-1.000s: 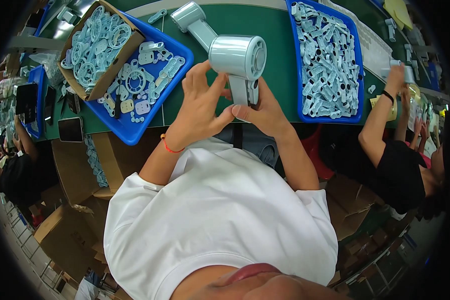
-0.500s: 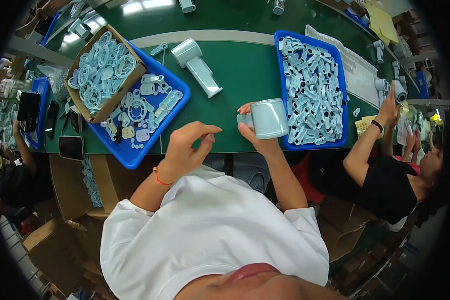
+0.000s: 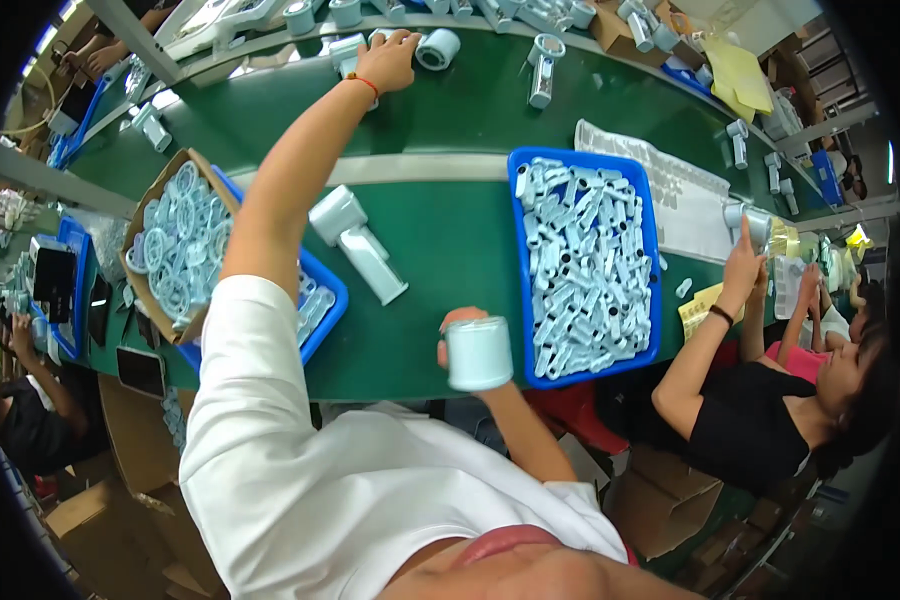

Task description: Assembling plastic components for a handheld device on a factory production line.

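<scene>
My right hand point(image 3: 457, 335) is closed round the side of a pale blue cylindrical plastic housing point(image 3: 480, 354), held near the table's front edge. My left hand point(image 3: 390, 62), with a red bracelet at the wrist, is stretched far over the green belt. Its fingers are apart among pale blue housings, beside a round one point(image 3: 437, 48); whether they touch one cannot be made out. Another pale blue housing with a handle point(image 3: 358, 243) lies on the green table, to the right of my left arm.
A blue tray point(image 3: 518, 270) of small pale tubular parts stands at right. At left, my arm partly covers a carton point(image 3: 208, 172) of ring-shaped parts and a blue tray point(image 3: 335, 305). A phone point(image 3: 141, 372) lies near the edge. Another person point(image 3: 740, 400) works at right.
My left hand has gone from beside the held housing out to the far belt. The right hand keeps its housing. The whole view has shifted, with more of the belt showing.
</scene>
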`<act>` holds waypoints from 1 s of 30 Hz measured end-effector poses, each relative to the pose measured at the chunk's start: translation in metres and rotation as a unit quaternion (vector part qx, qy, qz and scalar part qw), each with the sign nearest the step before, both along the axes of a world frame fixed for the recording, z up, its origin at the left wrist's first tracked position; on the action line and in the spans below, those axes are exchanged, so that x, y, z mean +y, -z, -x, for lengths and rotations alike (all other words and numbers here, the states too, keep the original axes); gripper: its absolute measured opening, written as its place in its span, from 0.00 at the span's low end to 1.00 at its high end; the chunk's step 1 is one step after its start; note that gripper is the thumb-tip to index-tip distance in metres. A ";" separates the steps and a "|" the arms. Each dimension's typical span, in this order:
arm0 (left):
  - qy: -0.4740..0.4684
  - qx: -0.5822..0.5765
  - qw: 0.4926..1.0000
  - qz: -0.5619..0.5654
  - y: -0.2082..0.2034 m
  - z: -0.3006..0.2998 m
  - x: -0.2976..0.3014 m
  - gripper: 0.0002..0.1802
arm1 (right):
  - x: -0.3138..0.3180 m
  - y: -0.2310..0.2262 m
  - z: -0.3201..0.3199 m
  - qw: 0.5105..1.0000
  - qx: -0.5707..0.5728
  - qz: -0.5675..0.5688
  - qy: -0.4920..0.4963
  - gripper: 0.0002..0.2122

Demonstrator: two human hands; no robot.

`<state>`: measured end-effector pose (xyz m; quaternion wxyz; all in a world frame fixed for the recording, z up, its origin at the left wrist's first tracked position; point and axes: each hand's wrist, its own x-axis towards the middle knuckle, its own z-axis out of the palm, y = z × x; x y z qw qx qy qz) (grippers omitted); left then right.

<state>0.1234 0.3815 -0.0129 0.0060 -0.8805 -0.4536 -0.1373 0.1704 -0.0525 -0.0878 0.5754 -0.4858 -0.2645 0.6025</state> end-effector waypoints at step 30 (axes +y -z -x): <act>-0.012 0.088 0.996 -0.019 0.032 0.028 -0.013 0.27 | -0.010 -0.046 -0.001 0.942 -0.316 -0.085 -0.075 0.27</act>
